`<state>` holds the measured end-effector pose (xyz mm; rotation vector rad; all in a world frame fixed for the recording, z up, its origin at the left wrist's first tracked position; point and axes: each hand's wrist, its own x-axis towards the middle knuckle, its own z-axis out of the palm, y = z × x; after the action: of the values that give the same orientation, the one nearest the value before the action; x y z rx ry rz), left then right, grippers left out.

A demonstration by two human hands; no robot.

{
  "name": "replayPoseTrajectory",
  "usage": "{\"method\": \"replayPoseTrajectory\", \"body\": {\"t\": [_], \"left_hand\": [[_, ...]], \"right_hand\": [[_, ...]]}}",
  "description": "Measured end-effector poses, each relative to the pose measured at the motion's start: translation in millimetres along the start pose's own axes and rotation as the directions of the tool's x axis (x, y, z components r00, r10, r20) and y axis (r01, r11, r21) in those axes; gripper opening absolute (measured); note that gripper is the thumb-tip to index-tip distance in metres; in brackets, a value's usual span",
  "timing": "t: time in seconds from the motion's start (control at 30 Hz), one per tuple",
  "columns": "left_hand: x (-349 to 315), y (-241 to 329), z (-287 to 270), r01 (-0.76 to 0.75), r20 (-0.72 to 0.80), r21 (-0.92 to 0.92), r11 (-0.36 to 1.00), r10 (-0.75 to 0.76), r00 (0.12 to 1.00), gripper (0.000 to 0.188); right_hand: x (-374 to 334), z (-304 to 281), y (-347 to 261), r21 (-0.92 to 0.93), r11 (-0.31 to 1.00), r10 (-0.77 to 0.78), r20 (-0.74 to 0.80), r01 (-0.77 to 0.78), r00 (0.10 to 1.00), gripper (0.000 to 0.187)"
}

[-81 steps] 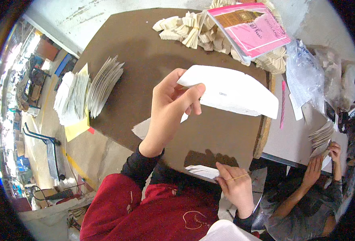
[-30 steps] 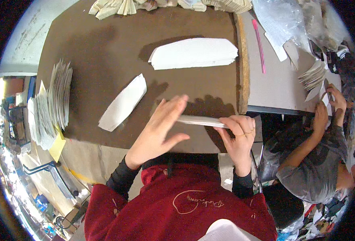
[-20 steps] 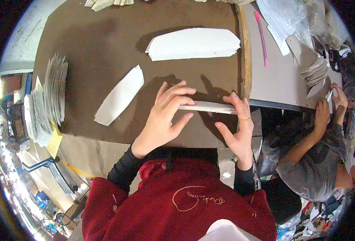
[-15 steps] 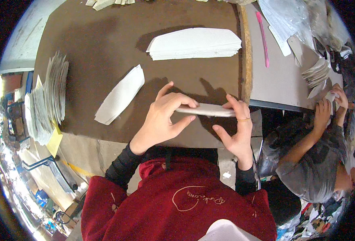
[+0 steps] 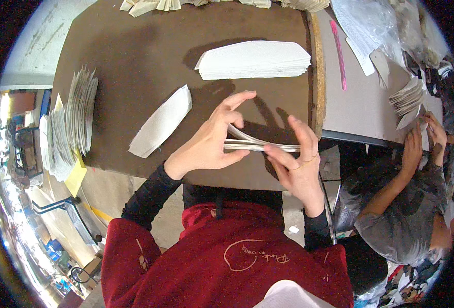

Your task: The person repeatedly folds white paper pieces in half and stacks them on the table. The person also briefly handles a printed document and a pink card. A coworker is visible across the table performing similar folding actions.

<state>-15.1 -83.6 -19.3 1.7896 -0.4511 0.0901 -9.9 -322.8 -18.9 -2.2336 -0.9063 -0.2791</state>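
Between my two hands, above the brown table's near part, is a thin stack of white cut pieces (image 5: 255,145) seen edge-on. It looks like paper or fabric. My left hand (image 5: 206,136) pinches its left end, thumb below, index finger raised off it. At that end the upper layers part from the lower ones in a narrow wedge. My right hand (image 5: 301,161) grips the right end, with a finger over the near edge. Beyond my hands lies a larger white stack (image 5: 252,60) with tapered ends. A thinner white stack (image 5: 161,121) lies slanted left of them.
Upright bundles of pale pieces (image 5: 80,113) stand along the left table edge by a yellow paper (image 5: 75,178). More pale bundles (image 5: 152,5) line the far edge. A wooden strip (image 5: 317,77) borders the grey side table, where a pink stick (image 5: 338,54) lies. A co-worker's hands (image 5: 423,136) handle pieces at right.
The stack was held closed and flat; now its layers split apart at the left end. My left index finger has lifted, and my right fingers have shifted onto the near edge.
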Motion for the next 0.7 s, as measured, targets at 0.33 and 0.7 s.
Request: {"method": "replayPoseTrajectory", "body": {"t": [0.33, 0.7], "left_hand": [[-35, 14, -12, 0.077, -0.097, 0.447, 0.891, -0.037, 0.995, 0.036], [-33, 34, 9, 0.277, -0.102, 0.435, 0.857, -0.259, 0.961, 0.025]], "right_hand": [[0, 1, -6, -0.077, 0.991, 0.118, 0.109, -0.110, 0.987, 0.058], [9, 2, -17, -0.141, 0.976, 0.178, 0.083, -0.165, 0.981, 0.058]]}}
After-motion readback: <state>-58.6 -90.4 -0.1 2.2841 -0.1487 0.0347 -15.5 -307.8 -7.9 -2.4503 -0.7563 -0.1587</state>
